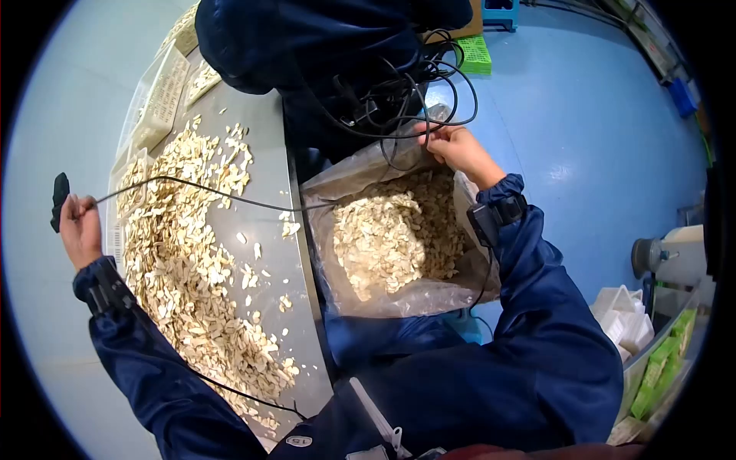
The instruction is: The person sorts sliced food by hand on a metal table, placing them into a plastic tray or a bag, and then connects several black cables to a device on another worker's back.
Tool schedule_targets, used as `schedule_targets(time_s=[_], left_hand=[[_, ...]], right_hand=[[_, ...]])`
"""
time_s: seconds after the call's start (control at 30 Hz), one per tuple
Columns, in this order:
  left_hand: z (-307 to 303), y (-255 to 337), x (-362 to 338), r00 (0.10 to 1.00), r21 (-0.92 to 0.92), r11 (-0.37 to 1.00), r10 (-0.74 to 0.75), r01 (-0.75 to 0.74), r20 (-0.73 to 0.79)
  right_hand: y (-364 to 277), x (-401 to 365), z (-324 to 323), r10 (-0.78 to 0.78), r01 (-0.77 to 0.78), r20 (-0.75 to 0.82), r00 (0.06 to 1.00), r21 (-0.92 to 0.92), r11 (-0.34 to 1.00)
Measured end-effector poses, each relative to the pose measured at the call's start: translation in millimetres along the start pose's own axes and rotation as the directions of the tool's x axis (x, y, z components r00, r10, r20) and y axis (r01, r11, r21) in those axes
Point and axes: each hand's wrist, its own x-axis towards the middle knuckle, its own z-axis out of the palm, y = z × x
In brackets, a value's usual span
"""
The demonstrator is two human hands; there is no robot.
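My left hand (80, 230) is out over the left side of the table, fingers closed on a black cable (222, 193) near a small black device (59, 201) at its end. The cable crosses above the pale dried slices (176, 253) on the table towards an open plastic bag (376, 305). More slices (387, 238) fill the bag. My right hand (460, 153) is above the bag's far right edge, its fingertips pinched on a loop of black cable. A tangle of cable (395, 100) hangs just beyond that hand, in front of another person.
A person in dark blue clothing (330, 46) sits across from me. White plastic baskets (165, 100) line the table's left edge. Green packs (475, 55) lie on the blue floor (552, 115). White trays (622, 318) and more green packs (665, 368) are at right.
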Motion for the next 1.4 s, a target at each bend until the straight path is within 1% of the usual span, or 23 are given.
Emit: schedule_targets(time_s=[0.03, 0.07, 0.1, 0.13, 0.23, 0.27, 0.3, 0.33, 0.37, 0.43, 0.47, 0.5, 0.57, 0.63, 0.67, 0.73, 0.83, 0.93, 1.03, 1.17, 1.27, 1.3, 1.4], left_hand=[[2.5, 12.0, 7.3, 0.999, 0.082, 0.996, 0.038, -0.036, -0.032], [-51.0, 34.8, 54.9, 0.999, -0.072, 0.996, 0.047, -0.049, -0.026], [-54.4, 52.6, 62.4, 0.999, -0.048, 0.998, 0.038, -0.037, 0.020], [-56.9, 70.4, 69.2, 0.997, -0.023, 0.999, 0.029, -0.028, 0.066], [-37.6, 102.0, 68.1, 0.994, 0.127, 0.986, 0.103, -0.105, 0.021], [-59.8, 120.8, 90.3, 0.993, 0.041, 0.995, 0.090, -0.094, 0.077], [-17.6, 111.3, 61.6, 0.981, 0.182, 0.964, 0.196, -0.192, -0.005], [-25.2, 118.5, 70.0, 0.979, 0.142, 0.969, 0.202, -0.203, 0.018], [-32.3, 124.4, 79.1, 0.977, 0.101, 0.971, 0.211, -0.215, 0.042], [5.9, 95.3, 52.0, 0.985, 0.205, 0.964, 0.174, -0.169, -0.005], [-19.4, 94.4, 76.4, 0.993, 0.107, 0.993, 0.044, -0.056, 0.111], [10.9, 67.9, 52.5, 0.997, 0.117, 0.992, 0.051, -0.057, 0.055], [10.1, 33.7, 60.6, 0.974, -0.004, 0.991, -0.128, 0.131, 0.188], [38.4, -6.4, 39.1, 0.985, 0.011, 0.990, -0.138, 0.137, 0.102], [46.5, -23.1, 32.3, 0.988, 0.035, 0.992, -0.125, 0.122, 0.093], [54.3, -44.5, 27.9, 0.989, 0.013, 0.991, -0.134, 0.134, 0.064], [53.9, -66.3, 39.5, 0.992, -0.002, 0.992, -0.125, 0.125, 0.011], [54.3, -84.6, 44.5, 0.991, -0.028, 0.991, -0.132, 0.132, -0.008], [64.6, -110.2, 40.7, 0.985, -0.099, 0.981, -0.170, 0.169, 0.003], [82.9, -143.3, 29.4, 0.976, -0.179, 0.961, -0.216, 0.208, -0.022], [86.5, -165.6, 33.9, 0.967, -0.205, 0.948, -0.253, 0.242, -0.026], [65.4, -178.2, 52.9, 0.955, -0.235, 0.926, -0.289, 0.296, 0.066], [75.5, -192.3, 50.7, 0.962, -0.104, 0.957, -0.272, 0.272, 0.016]], right_hand=[[-5.7, -9.2, 0.6, 0.024, -0.020, 0.037, 0.999, -0.095, 0.995], [-9.3, -17.5, 1.9, 0.052, -0.038, 0.073, 0.996, -0.189, 0.981], [-10.3, -22.3, 2.7, 0.083, -0.049, 0.109, 0.991, -0.282, 0.958], [-3.1, -22.5, 2.4, 0.027, 0.036, 0.257, 0.966, -0.237, 0.971], [1.7, -29.9, 28.4, 0.001, 0.096, 0.274, 0.962, -0.341, 0.935], [1.2, -29.3, 38.9, 0.055, 0.018, 0.289, 0.956, -0.246, 0.969], [0.8, -28.7, 49.4, 0.109, -0.065, 0.304, 0.946, -0.150, 0.986], [-8.0, -30.9, 60.8, 0.096, -0.101, 0.312, 0.945, -0.003, 0.995], [-16.7, -31.5, 67.7, 0.081, -0.133, 0.319, 0.944, 0.145, 0.980], [-16.1, -24.4, 72.9, 0.063, -0.208, 0.315, 0.947, 0.451, 0.868], [-11.4, -17.5, 72.0, 0.067, -0.202, 0.263, 0.962, 0.528, 0.825], [-13.1, -11.8, 73.7, 0.104, -0.134, 0.084, 0.991, 0.551, 0.824], [-25.8, -8.1, 58.6, 0.174, -0.084, -0.118, 0.978, 0.541, 0.837], [-15.9, -0.5, 31.8, 0.033, 0.003, -0.284, 0.958, 0.126, 0.992], [-8.8, 3.7, 16.5, -0.077, 0.048, -0.319, 0.945, -0.098, 0.994], [-8.6, 9.2, -14.1, -0.269, 0.067, -0.361, 0.893, -0.483, 0.873], [-47.8, 5.8, -49.5, -0.144, 0.152, -0.463, 0.875, -0.019, 0.988], [-78.7, 20.6, -69.7, -0.285, 0.248, -0.383, 0.879, -0.143, 0.958], [-88.3, 47.7, -103.4, -0.364, 0.215, -0.468, 0.805, -0.341, 0.915], [-108.0, 43.6, -94.2, -0.138, 0.121, -0.413, 0.900, -0.068, 0.990], [-99.1, 40.6, -85.9, -0.102, 0.091, -0.382, 0.918, -0.048, 0.995], [-96.9, 38.9, -80.1, -0.098, 0.089, -0.377, 0.921, -0.041, 0.995], [-88.2, 36.8, -74.3, -0.058, 0.054, -0.353, 0.934, -0.022, 0.998]])
